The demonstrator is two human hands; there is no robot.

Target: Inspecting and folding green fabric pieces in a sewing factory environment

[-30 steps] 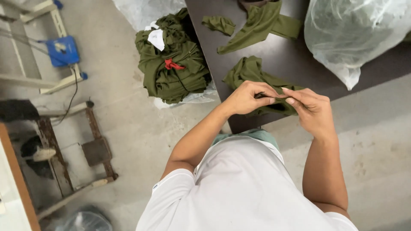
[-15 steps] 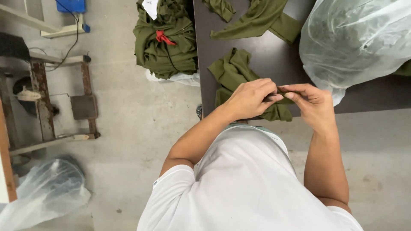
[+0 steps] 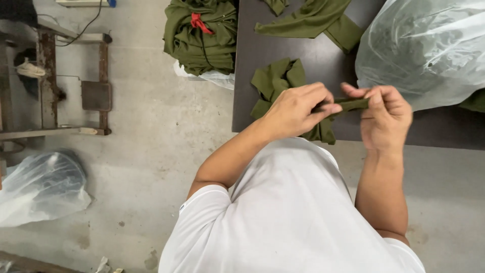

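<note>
- Left hand (image 3: 297,110) and right hand (image 3: 385,117) both pinch one narrow olive fabric strip (image 3: 348,104), fingertips closed on it from either end, strip stretched short between them.
- Strip sits above the near edge of the dark table (image 3: 288,55), just over a small heap of olive cloth pieces (image 3: 277,81); whether the strip hangs free of that heap or joins it, can't tell, the left hand covers that spot.
- Handling guess: thin knit, light, limp, zero stiffness. Won't slip much, won't break, but it'll curl and twist. Best held at the ends or along a folded edge under light tension, as now.
- Further out on the table: a longer olive piece (image 3: 313,19) lying flat, partly cut by the top edge of the frame.
- Right of the hands: big clear plastic bag (image 3: 429,48), bulging, cloudy; contents hard to make out, looks greenish inside.
- Left of the table on the concrete floor (image 3: 151,151): stack of folded olive garments (image 3: 202,38) with a red tie (image 3: 199,23) on top, sitting on plastic.
- Far left: rusty metal frame (image 3: 50,91), another clear bag (image 3: 43,187).
- Hidden: left-hand fingertips' underside, most of the strip's length, the person's lap under the white shirt (image 3: 288,217).
</note>
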